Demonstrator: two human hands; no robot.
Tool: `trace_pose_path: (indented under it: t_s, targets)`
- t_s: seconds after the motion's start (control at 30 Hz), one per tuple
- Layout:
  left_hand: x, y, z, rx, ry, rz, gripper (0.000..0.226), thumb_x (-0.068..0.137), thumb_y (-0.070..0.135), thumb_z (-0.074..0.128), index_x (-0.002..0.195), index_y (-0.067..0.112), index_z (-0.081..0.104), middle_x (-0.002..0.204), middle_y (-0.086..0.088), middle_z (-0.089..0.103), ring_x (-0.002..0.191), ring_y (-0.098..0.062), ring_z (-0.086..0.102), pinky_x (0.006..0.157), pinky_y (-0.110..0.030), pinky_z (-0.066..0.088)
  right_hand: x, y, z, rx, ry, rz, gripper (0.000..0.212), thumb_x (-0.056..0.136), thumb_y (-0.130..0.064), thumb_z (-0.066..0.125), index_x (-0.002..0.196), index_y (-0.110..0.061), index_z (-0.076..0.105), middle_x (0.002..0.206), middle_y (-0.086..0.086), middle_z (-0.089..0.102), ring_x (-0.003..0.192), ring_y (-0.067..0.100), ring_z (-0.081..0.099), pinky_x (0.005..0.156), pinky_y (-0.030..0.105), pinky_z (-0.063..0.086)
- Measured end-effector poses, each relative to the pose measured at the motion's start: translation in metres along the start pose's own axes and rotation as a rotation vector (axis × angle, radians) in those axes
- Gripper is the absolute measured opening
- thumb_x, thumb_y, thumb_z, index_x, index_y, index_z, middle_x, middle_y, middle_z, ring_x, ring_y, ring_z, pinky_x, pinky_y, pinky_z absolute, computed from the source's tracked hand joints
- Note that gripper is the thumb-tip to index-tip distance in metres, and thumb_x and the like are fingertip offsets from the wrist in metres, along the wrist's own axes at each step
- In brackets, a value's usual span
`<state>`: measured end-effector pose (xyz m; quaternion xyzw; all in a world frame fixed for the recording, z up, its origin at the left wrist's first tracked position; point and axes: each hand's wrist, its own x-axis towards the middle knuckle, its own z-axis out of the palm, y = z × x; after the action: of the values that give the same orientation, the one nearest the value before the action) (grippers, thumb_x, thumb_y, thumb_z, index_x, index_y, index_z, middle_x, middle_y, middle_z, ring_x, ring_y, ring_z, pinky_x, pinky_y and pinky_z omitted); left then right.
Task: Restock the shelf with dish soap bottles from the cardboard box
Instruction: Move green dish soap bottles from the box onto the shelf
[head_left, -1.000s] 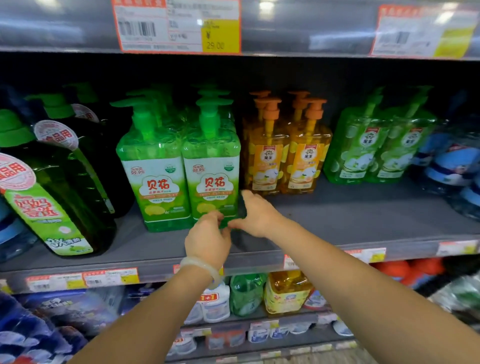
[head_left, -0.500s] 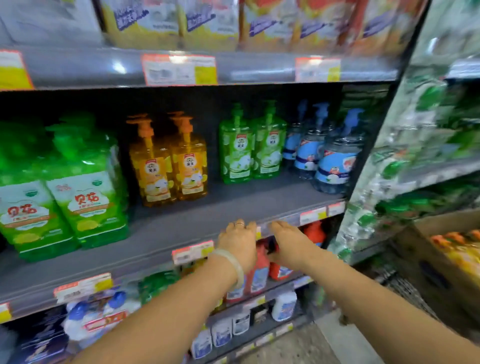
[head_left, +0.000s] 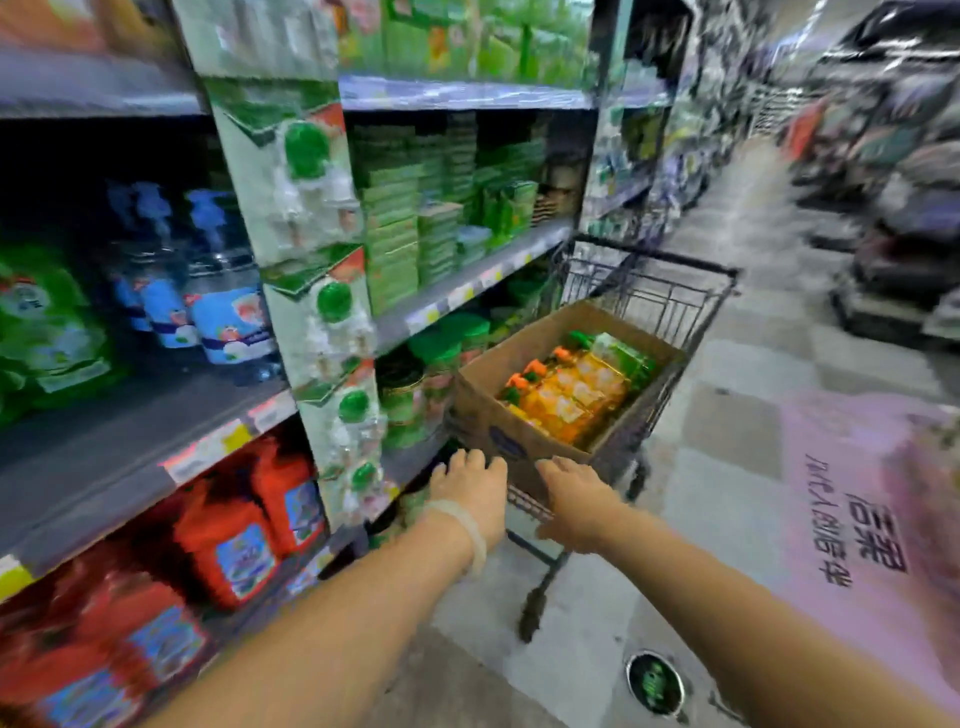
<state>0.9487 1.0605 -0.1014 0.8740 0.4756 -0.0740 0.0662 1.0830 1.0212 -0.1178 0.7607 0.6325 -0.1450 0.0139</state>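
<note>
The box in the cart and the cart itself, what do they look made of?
The box looks like brown matte cardboard: dull tan walls, a thin raw top edge, a printed blue mark. The cart looks like dark metal wire: thin crossed rods forming an open grid, with a tubular rim. Motion blur leaves its coating unclear.

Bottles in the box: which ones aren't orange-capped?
The green-capped bottles at the far end of the cardboard box; the orange-capped bottles fill the rest.

shelf goods (head_left: 223, 312) blurred, forearms cropped
</note>
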Motion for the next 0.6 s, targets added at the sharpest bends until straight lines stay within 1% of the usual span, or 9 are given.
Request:
trace_pose_path:
  t_s: [0.1, 0.17, 0.27, 0.37, 0.43, 0.5, 0.6]
  targets:
    - [0.043, 0.038, 0.004, 0.03, -0.016, 0.071, 0.061, 0.088, 0.017, 0.056, 0.142, 0.012, 0.027, 0.145, -0.014, 0.03, 0.138, -0.033, 0.024, 0.111, -0.046, 0.028, 0.011, 0.045, 0.006, 0.039, -0.022, 0.076, 0.073, 0.082, -0.029, 0.066, 0.142, -0.011, 0.027, 0.145, 0.013, 0.033, 0.134, 0.035, 0.033, 0.109, 0.046, 0.037]
    - [0.074, 0.057, 0.007, 0.04, -0.03, 0.108, 0.059, 0.088, 0.02, 0.057, 0.14, 0.014, 0.03, 0.145, -0.013, 0.031, 0.136, -0.032, 0.027, 0.11, -0.044, 0.03, 0.023, 0.073, 0.009, 0.046, -0.015, 0.109, 0.073, 0.08, -0.033, 0.068, 0.139, -0.013, 0.031, 0.143, 0.013, 0.037, 0.131, 0.034, 0.036, 0.107, 0.044, 0.038]
    - [0.129, 0.079, 0.007, 0.05, -0.058, 0.152, 0.056, 0.088, 0.027, 0.058, 0.137, 0.014, 0.034, 0.146, -0.012, 0.031, 0.136, -0.031, 0.027, 0.11, -0.045, 0.029, 0.055, 0.111, 0.001, 0.055, 0.006, 0.164, 0.074, 0.081, -0.033, 0.067, 0.141, -0.014, 0.028, 0.144, 0.01, 0.035, 0.131, 0.034, 0.036, 0.107, 0.042, 0.038]
    - [0.198, 0.091, -0.001, 0.038, -0.06, 0.17, 0.053, 0.087, 0.027, 0.059, 0.134, 0.015, 0.037, 0.144, -0.011, 0.034, 0.134, -0.031, 0.031, 0.108, -0.044, 0.033, 0.104, 0.15, -0.019, 0.069, 0.002, 0.208, 0.071, 0.083, -0.028, 0.065, 0.142, -0.014, 0.027, 0.145, 0.01, 0.033, 0.133, 0.033, 0.034, 0.108, 0.043, 0.037]
    - [0.247, 0.097, -0.009, -0.004, -0.075, 0.184, 0.057, 0.087, 0.027, 0.06, 0.137, 0.016, 0.035, 0.146, -0.01, 0.033, 0.135, -0.031, 0.03, 0.109, -0.042, 0.032, 0.142, 0.177, -0.037, 0.081, 0.001, 0.23, 0.07, 0.08, -0.031, 0.068, 0.138, -0.016, 0.031, 0.141, 0.011, 0.038, 0.13, 0.032, 0.038, 0.107, 0.043, 0.039]
    - [0.293, 0.1, -0.019, -0.038, -0.095, 0.199, 0.058, 0.087, 0.026, 0.059, 0.138, 0.016, 0.034, 0.146, -0.01, 0.033, 0.135, -0.031, 0.03, 0.109, -0.043, 0.033, 0.182, 0.198, -0.061, 0.085, 0.004, 0.247, 0.07, 0.079, -0.033, 0.069, 0.137, -0.018, 0.033, 0.142, 0.009, 0.038, 0.129, 0.031, 0.04, 0.106, 0.044, 0.04]
    - [0.358, 0.1, -0.037, -0.069, -0.082, 0.205, 0.049, 0.09, 0.022, 0.054, 0.135, 0.015, 0.036, 0.142, -0.01, 0.036, 0.133, -0.031, 0.033, 0.106, -0.042, 0.036, 0.237, 0.216, -0.093, 0.092, 0.029, 0.248, 0.071, 0.084, -0.028, 0.062, 0.143, -0.019, 0.025, 0.147, 0.011, 0.032, 0.131, 0.034, 0.038, 0.108, 0.044, 0.038]
